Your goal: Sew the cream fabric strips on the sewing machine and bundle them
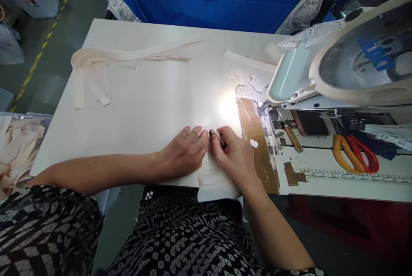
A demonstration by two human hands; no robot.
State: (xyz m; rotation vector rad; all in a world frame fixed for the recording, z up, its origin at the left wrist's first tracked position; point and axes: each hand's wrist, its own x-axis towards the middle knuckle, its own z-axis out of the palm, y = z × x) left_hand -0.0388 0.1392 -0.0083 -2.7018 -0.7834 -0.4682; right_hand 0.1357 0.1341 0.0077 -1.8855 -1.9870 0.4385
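A piece of cream fabric (pixel 217 183) lies over the front edge of the white table, its lower end hanging down. My left hand (pixel 185 153) rests on the fabric's upper left part, fingers together and pressed on it. My right hand (pixel 233 151) is closed beside it, thumb and fingers pinched at the fabric's top. A small dark-tipped item (pixel 211 133) shows between the two hands; what it is cannot be made out. Right of my right hand is a brown taped strip (pixel 257 143) next to the sewing machine's presser foot area.
Cream fabric strips (pixel 106 58) lie at the table's (pixel 144 95) back left. The sewing machine (pixel 363 57) stands at the right. Scissors (pixel 355 153), a wooden-handled tool (pixel 292 138) and a measuring tape (pixel 347 175) are near it. A blue cloth bin (pixel 209 7) is behind.
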